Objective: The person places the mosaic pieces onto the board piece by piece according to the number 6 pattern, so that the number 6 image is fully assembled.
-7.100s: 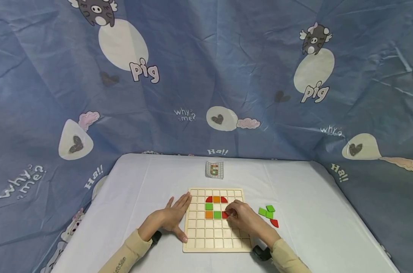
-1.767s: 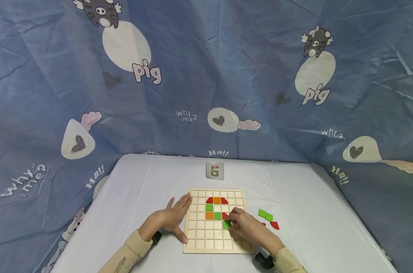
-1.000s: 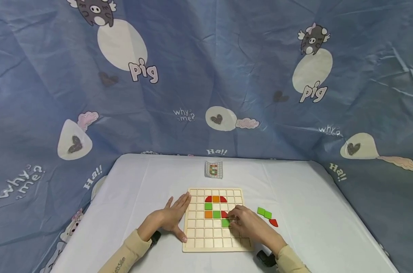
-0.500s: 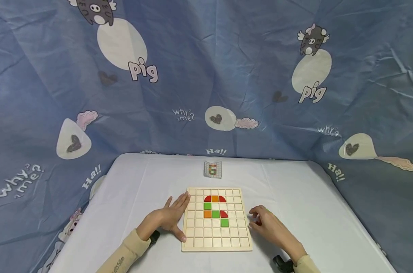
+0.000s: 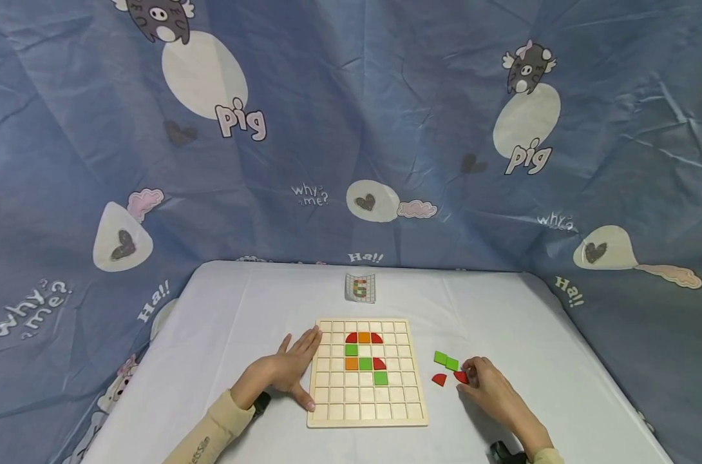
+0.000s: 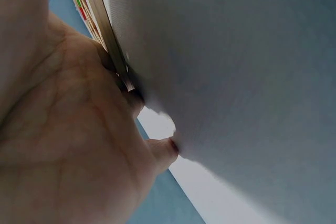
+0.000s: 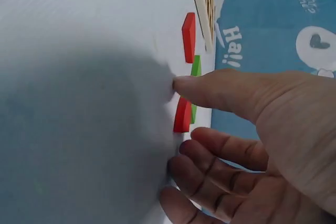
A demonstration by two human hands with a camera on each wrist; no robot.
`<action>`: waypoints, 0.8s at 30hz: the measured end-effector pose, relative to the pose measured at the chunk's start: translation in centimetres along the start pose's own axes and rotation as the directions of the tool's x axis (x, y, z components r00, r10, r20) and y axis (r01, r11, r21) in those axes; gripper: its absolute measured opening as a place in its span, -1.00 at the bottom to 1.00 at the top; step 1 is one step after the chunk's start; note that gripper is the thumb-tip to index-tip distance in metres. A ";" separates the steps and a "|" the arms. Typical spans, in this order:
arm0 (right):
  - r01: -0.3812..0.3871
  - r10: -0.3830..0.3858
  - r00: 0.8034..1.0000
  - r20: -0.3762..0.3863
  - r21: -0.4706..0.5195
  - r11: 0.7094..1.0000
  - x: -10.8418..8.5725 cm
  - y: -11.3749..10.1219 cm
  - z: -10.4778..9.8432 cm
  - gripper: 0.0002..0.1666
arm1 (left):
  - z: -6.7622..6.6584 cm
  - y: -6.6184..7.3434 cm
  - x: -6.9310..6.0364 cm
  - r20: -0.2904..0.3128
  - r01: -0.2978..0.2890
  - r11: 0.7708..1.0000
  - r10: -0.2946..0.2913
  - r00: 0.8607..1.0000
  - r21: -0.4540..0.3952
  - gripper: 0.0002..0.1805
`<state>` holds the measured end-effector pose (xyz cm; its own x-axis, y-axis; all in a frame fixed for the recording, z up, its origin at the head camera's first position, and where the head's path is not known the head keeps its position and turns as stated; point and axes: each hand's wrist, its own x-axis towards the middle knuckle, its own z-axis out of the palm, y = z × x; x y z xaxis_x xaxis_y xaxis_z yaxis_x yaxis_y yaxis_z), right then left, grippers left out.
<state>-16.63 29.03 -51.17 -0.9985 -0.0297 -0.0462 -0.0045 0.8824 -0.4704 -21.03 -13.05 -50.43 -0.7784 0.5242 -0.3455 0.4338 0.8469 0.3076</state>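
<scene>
In the head view, my left hand [image 5: 290, 370] lies spread along the left edge of a wooden grid board [image 5: 367, 414], touching it with fingertips and thumb. Set in its cells are red quarter-round tiles [image 5: 379, 363], orange squares [image 5: 351, 364] and green squares [image 5: 380, 378]. My right hand [image 5: 493, 390] is beside a loose red quarter-round tile [image 7: 182, 115] right of the board. In the right wrist view, that tile shows between thumb and forefinger, with a gap to the forefinger. Another red tile [image 5: 439, 379] and two green squares [image 5: 440, 357] lie close by.
A small card [image 5: 360, 288] with a coloured grid pattern lies beyond the board. The white-covered table [image 5: 258, 290] ends at a blue printed cloth [image 5: 304, 142] hanging behind. Each wrist wears a dark device [image 5: 504, 453].
A green square now sits in the board below the lower red tile. My right hand has left the board and moved right to the loose tiles. The left hand stays put.
</scene>
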 end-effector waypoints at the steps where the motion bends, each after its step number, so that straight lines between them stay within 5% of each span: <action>1: -0.001 0.001 1.000 0.000 0.003 1.000 0.0 0.1 0.0 -0.62 | 0.0 0.0 0.0 0.000 -0.001 1.000 0.001 1.000 0.001 0.63; 8: 0.030 -0.029 1.000 -0.009 0.021 0.999 0.2 0.7 -0.1 -0.78 | 0.0 -0.1 0.0 -0.002 -0.006 1.000 0.006 1.000 -0.004 0.63; 16: 0.107 -0.107 0.994 -0.030 -0.017 0.994 0.2 1.0 -0.4 -0.74 | 0.0 0.0 0.0 -0.002 -0.005 1.000 0.005 1.000 0.002 0.63; 24: 0.031 -0.032 0.999 -0.037 -0.020 0.999 0.2 1.1 -0.1 -0.68 | -0.2 0.0 -0.1 0.001 -0.007 1.000 0.007 1.000 0.008 0.62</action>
<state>-16.85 30.05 -51.56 -0.9992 -0.0404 0.0016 -0.0367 0.8904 -0.4536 -20.99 -13.12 -50.24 -0.7747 0.5305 -0.3441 0.4430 0.8437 0.3032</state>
